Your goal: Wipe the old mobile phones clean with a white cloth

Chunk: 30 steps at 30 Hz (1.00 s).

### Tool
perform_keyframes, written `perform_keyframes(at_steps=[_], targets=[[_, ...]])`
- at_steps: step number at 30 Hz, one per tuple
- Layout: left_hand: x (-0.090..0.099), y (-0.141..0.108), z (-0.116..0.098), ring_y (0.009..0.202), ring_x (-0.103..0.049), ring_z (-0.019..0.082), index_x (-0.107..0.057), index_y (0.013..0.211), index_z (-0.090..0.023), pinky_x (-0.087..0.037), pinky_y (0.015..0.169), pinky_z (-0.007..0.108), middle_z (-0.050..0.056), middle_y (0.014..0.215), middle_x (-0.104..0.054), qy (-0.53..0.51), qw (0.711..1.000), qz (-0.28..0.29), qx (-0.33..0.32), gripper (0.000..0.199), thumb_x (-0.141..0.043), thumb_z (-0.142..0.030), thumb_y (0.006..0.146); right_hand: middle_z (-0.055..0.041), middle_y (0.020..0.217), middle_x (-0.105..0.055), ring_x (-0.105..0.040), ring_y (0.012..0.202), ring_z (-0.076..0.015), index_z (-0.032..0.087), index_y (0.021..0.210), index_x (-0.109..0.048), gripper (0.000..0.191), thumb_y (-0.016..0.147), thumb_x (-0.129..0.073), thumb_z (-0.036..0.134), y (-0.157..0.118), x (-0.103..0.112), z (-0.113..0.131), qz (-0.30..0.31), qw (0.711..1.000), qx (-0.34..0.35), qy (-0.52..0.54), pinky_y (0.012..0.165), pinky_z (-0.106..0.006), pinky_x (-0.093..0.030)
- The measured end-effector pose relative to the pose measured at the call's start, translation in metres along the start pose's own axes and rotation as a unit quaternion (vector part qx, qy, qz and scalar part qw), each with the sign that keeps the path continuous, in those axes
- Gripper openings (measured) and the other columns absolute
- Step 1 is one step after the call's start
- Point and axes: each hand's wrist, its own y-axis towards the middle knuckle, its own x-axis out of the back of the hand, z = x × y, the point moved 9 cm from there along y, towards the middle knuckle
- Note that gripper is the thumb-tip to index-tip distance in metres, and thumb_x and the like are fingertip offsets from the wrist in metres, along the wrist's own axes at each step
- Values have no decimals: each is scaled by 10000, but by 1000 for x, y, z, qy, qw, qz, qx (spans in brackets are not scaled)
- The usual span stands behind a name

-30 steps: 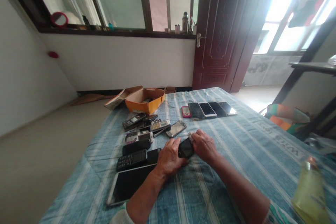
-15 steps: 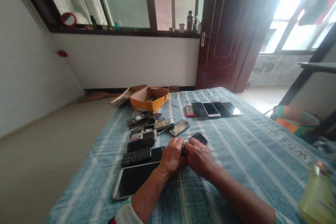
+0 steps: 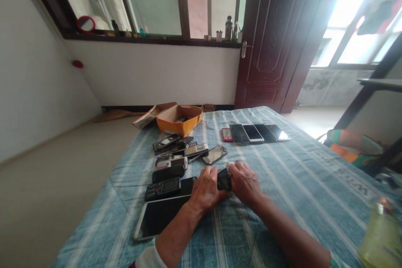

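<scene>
Low over the middle of the bed, my left hand (image 3: 205, 190) is closed around the left side of a dark mobile phone (image 3: 223, 180). From the other side, my right hand (image 3: 246, 182) is closed with a bit of white cloth or tissue (image 3: 230, 168) under its fingers, against the phone's right end. Fingers hide much of the phone. Left of my left hand lie a large white-edged tablet (image 3: 161, 217), a black keypad phone (image 3: 163, 188) and a black case-like item (image 3: 168, 173). A grey touchscreen phone (image 3: 215, 154) lies just beyond my hands.
Several old keypad phones (image 3: 196, 149) are heaped before an open orange box (image 3: 179, 127). At the far right, a pink phone (image 3: 227, 135) and several flat smartphones (image 3: 253, 133) form a row. A yellowish bottle (image 3: 380, 234) stands at the near right on striped cloth (image 3: 298, 201).
My right hand has shifted slightly right, away from the left, so more of the dark phone shows between them. The black shape beyond my right hand no longer shows there.
</scene>
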Motion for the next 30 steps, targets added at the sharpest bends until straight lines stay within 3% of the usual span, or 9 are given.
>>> perform_keyframes(at_steps=[5, 14, 20, 25, 30], targets=[[3, 1, -1, 975, -590, 246, -584, 936, -201, -472, 742, 302, 78, 1011, -571, 52, 998, 7, 22, 343, -652, -446, 704, -35, 910, -609, -516, 836, -171, 210, 874, -629, 177, 861, -485, 107, -7, -2, 27, -11, 995, 94, 41, 692, -275, -309], [3, 1, 1, 985, -581, 248, -585, 875, -195, -473, 757, 301, 75, 1000, -573, 20, 1000, -11, 15, 378, -705, -479, 656, -27, 855, -598, -527, 817, -162, 203, 812, -621, 200, 778, -497, 50, -1, 0, 10, -58, 992, 77, 79, 695, -258, -338], [4, 0, -2, 995, -575, 239, -533, 893, -195, -470, 774, 290, 69, 999, -570, -19, 999, -36, 12, 335, -709, -321, 637, -55, 954, -609, -519, 914, -176, 193, 907, -640, 256, 800, -468, 37, -4, 13, 17, -125, 978, 115, 121, 792, -251, -369], [6, 0, -6, 965, -584, 239, -510, 893, -195, -471, 787, 309, 82, 975, -564, -21, 998, -56, 1, 236, -629, -258, 699, -47, 973, -613, -524, 902, -170, 203, 884, -626, 206, 876, -449, 99, 3, 13, 31, -75, 986, 123, 86, 787, -253, -360], [5, -2, -5, 966, -582, 244, -501, 921, -189, -474, 794, 311, 76, 962, -565, -37, 997, -63, -1, 297, -648, -227, 666, -17, 910, -638, -548, 837, -160, 224, 862, -630, 150, 890, -484, 205, 17, 7, 37, 12, 992, 122, 40, 724, -269, -343]])
